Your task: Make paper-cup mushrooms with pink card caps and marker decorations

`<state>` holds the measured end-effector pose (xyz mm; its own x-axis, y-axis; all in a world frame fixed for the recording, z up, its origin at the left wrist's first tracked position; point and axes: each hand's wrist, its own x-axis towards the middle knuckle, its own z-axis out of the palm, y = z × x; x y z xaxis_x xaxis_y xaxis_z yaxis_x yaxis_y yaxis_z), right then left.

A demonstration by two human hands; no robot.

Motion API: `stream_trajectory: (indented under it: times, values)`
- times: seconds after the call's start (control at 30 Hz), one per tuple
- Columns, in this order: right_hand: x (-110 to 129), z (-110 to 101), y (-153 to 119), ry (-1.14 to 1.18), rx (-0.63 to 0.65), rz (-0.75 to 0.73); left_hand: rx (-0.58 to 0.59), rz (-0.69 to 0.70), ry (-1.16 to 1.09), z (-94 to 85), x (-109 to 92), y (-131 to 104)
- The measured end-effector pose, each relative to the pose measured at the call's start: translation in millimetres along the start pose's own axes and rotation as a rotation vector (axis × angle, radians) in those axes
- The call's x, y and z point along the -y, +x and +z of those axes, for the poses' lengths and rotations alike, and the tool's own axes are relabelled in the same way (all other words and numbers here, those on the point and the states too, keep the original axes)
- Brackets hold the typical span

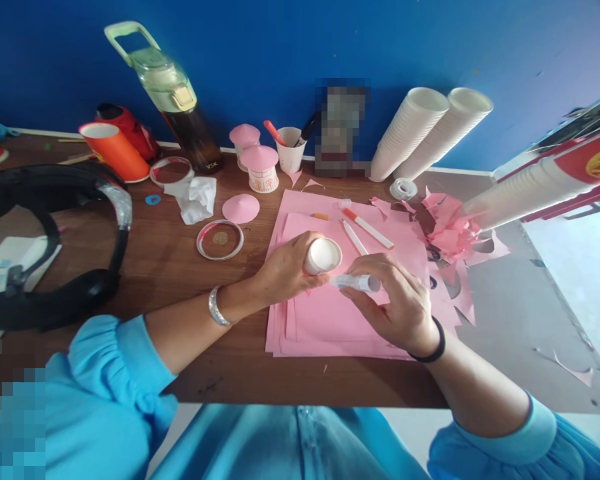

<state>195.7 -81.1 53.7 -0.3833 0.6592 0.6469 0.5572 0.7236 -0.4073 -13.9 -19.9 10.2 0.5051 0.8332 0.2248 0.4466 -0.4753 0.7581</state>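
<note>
My left hand (293, 267) is closed around a small white paper cup (325, 256), its open mouth tilted up towards me. Pinched in my right hand (400, 300) is a clear glue tube (357, 283), lying sideways with its narrow end at the cup's lower rim; whether they touch I cannot tell. Both hands are above stacked pink paper sheets (330, 327). On the sheets lie an orange-tipped marker (370, 229), a white pen (353, 237), partly behind my right hand, and an orange cap (321, 216). Farther back stands a decorated cup with a pink cone top (261, 167).
A loose pink cone (241, 209) and a tape roll (220, 240) lie left of the sheets. Behind are a pen cup (291, 153), a bottle (180, 107) and tall cup stacks (410, 133). Pink scraps (450, 227) lie right; a black headset-like frame (115, 267) is left.
</note>
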Motion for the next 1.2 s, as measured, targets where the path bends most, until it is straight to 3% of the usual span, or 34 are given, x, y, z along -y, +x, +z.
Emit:
stream_trajectory:
  times: [0.17,0.5,0.7,1.0,1.2]
  values:
    - [0,1,3,-0.010,-0.134,-0.006,-0.005,0.011,-0.028,1.4,1,-1]
    - [5,3,-1,0.006,-0.003,-0.011,0.009,-0.031,-0.011,1.3,1,0]
    - [6,5,1,-0.015,-0.131,-0.037,-0.006,0.047,0.020,1.9,1,-2]
    - [12,9,-3,-0.002,-0.005,-0.073,-0.020,0.051,0.107,5.4,3,-3]
    - [11,9,0,-0.040,-0.125,-0.069,-0.017,0.120,0.139,6.2,3,-5]
